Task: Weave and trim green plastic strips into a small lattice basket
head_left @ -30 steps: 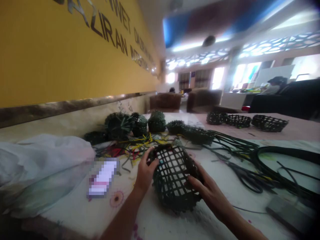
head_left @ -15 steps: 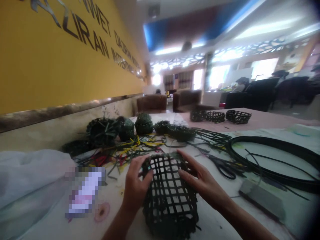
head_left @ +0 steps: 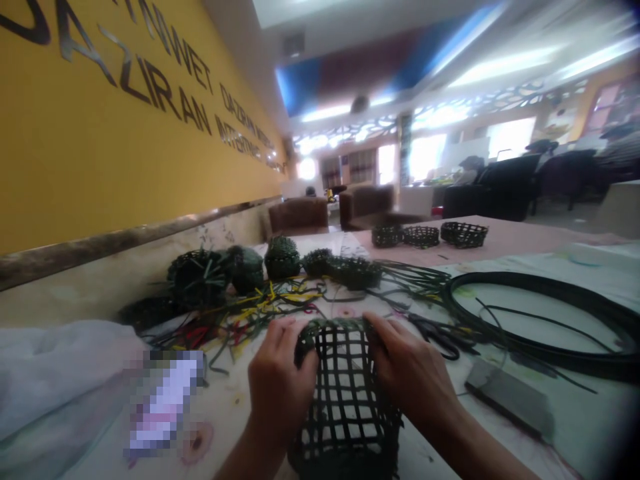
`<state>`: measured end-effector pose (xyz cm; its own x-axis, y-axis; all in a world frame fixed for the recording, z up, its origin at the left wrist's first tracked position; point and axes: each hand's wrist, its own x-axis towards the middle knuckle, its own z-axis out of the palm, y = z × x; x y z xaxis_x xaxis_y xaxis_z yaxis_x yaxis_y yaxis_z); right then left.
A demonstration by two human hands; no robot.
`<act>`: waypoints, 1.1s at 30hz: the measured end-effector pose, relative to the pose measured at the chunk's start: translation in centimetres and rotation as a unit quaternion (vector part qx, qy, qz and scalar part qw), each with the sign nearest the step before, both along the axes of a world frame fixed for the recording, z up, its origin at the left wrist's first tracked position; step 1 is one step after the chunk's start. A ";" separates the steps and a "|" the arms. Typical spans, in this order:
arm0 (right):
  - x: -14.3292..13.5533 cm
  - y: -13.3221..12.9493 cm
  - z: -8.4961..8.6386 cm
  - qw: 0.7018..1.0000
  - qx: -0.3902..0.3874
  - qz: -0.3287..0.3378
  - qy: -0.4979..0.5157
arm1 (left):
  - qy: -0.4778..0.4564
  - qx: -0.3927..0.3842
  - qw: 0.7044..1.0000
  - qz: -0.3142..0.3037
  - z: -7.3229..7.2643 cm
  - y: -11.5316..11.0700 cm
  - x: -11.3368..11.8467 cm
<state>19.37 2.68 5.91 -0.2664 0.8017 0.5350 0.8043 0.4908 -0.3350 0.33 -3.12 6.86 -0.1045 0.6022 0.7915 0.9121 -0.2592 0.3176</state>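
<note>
A dark green woven basket (head_left: 345, 393) with an open lattice lies close in front of me on the table. My left hand (head_left: 285, 373) grips its far left corner, thumb on the near side and fingers around the rim. On the far right corner, my right hand (head_left: 407, 363) is closed the same way, its fingertips partly hidden behind the weave. The basket's near end runs out of the bottom of the view. Just beyond the right hand lie black-handled scissors (head_left: 437, 337).
A coil of dark strip (head_left: 540, 277) and a grey block (head_left: 510, 400) lie at right. Several woven baskets (head_left: 355, 272) stand behind loose green, yellow and red strips (head_left: 275, 299). White plastic (head_left: 65, 373) and a pixelated object (head_left: 167, 403) are at left. People sit far back.
Both hands have tightened around the far corners of the basket, and the right one has shifted inward against its side. The camera view has turned slightly.
</note>
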 end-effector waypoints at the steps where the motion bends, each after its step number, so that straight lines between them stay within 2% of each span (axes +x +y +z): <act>1: 0.0 0.1 0.0 1.000 -0.003 0.000 -0.006 | 0.008 0.004 1.000 0.002 0.1 0.2 0.1; 6: -0.1 1.4 -0.1 0.998 -0.039 0.027 -0.036 | -0.024 -0.021 0.999 -0.031 0.0 1.6 -0.5; 13: -0.6 2.5 -0.6 0.987 -0.090 0.078 -0.103 | -0.126 -0.117 0.983 -0.068 -1.7 2.6 -3.3; 16: -0.8 2.8 -1.4 0.987 -0.090 0.082 -0.106 | -0.152 -0.140 0.976 -0.067 -2.4 3.1 -3.5; 20: -1.1 3.2 -2.6 0.990 -0.100 0.084 -0.055 | -0.209 -0.155 0.960 -0.101 -3.0 3.9 -3.1; 22: -1.1 3.6 -3.1 0.988 -0.123 0.093 -0.017 | -0.243 -0.181 0.942 -0.144 -3.3 4.1 -3.1; 25: -0.8 4.8 -3.9 0.980 -0.175 0.087 0.048 | -0.348 -0.226 0.885 -0.212 -3.7 4.1 -3.6; 28: 0.1 6.6 -4.4 0.970 -0.209 0.047 0.117 | -0.444 -0.233 0.839 -0.212 -4.2 4.0 -4.4; 30: 0.8 7.7 -4.6 0.963 -0.224 0.018 0.151 | -0.472 -0.231 0.824 -0.211 -4.7 4.1 -4.6; 33: 1.6 8.7 -4.7 0.940 -0.265 -0.008 0.214 | -0.475 -0.226 0.818 -0.231 -5.4 4.3 -4.2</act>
